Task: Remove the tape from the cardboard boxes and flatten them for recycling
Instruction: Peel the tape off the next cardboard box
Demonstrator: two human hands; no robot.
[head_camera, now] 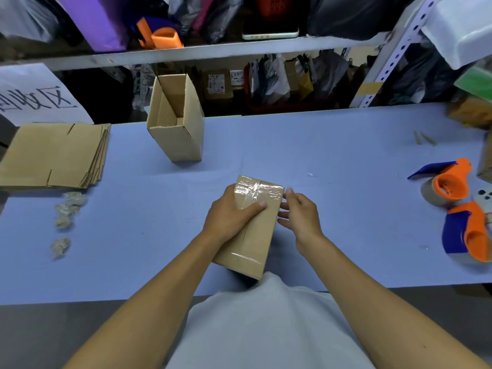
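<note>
Overhead, handwritten sign [37, 99], "回收区"

Dim bluish light, tape glare, warped edges.

Sealed box [253, 225] centre on table [346, 209]; open box [175, 123] behind; flattened stack [53, 153] left.

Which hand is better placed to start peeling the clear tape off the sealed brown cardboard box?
The right hand. Its fingers sit at the far right corner of the sealed brown cardboard box, beside the clear tape, and hold nothing. The left hand grips the box, steadying it.
</note>
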